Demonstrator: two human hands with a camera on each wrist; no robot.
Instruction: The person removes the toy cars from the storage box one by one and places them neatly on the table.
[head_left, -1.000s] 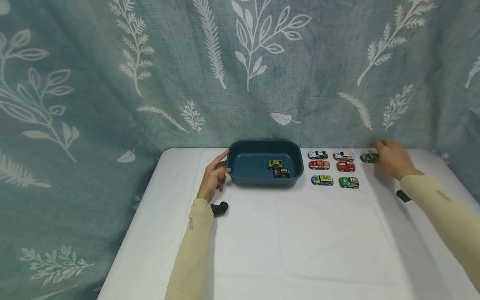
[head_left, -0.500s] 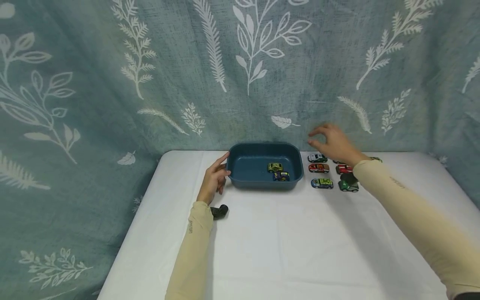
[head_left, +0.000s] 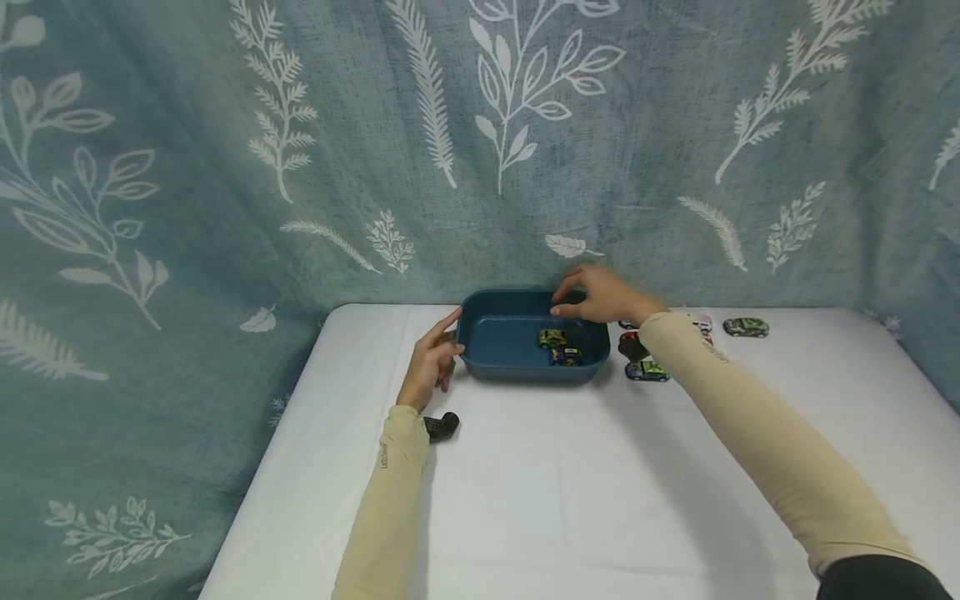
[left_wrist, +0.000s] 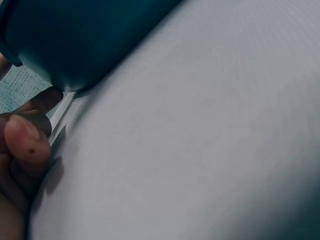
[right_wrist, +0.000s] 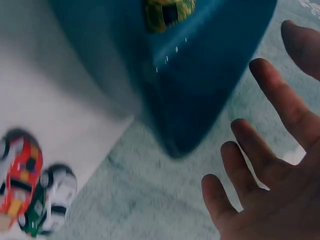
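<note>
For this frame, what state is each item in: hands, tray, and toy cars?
Left hand: open, fingers resting against the tray's left end.
Right hand: open, empty, above the tray's far right corner.
Blue tray: upright on the table, two cars inside.
Yellow-green car: in the tray, on its wheels.
Dark blue car: in the tray.
Green car: apart, on the table at right.

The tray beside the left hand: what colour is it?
Dark teal blue tray, plain, no pattern; clearest in the head view.
</note>
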